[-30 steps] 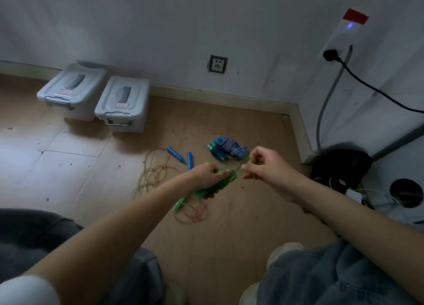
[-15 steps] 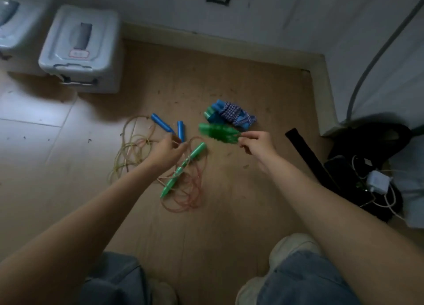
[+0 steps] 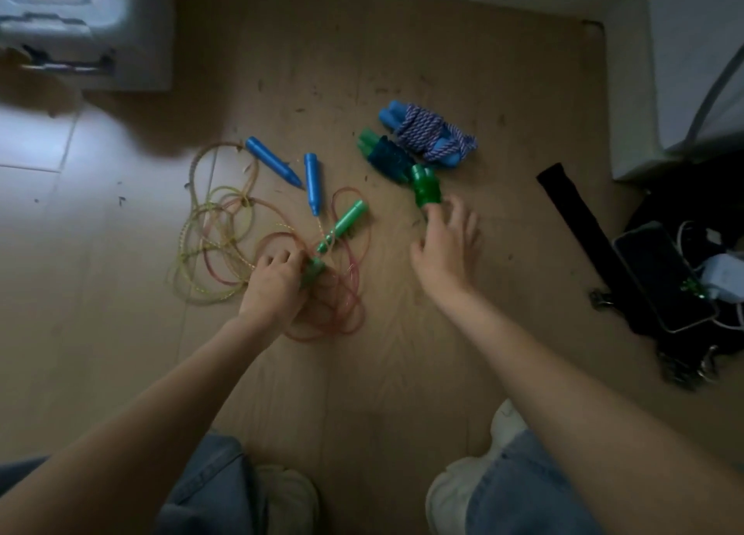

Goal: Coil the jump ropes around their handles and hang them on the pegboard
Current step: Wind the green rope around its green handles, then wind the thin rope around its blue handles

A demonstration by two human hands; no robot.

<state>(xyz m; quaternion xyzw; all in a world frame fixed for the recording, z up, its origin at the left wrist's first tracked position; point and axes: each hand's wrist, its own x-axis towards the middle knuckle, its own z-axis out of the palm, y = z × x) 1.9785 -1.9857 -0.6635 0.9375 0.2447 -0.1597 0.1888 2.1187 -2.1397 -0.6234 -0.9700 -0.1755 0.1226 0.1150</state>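
Three coiled jump ropes lie together on the wooden floor: a blue-handled one wound in striped cord (image 3: 427,132), a green-handled one wound in dark teal (image 3: 385,157), and a small green bundle (image 3: 426,186). My right hand (image 3: 445,248) is open just below that green bundle, one fingertip at its end. My left hand (image 3: 273,285) grips one green handle (image 3: 312,271) of a loose red rope (image 3: 342,293); its other green handle (image 3: 343,224) lies free. A loose yellowish rope (image 3: 215,236) with two blue handles (image 3: 271,160) sprawls to the left.
A grey lidded plastic bin (image 3: 86,31) stands at the upper left. At the right edge lie a black bag (image 3: 660,293), a phone (image 3: 660,277) and a white charger with cables. My knees and shoes fill the bottom. The wall corner rises at upper right.
My right hand set the coiled green bundle down beside the other two coils and opened. My left hand dropped to the floor and closed on a green handle of the red rope. The camera tilted down.
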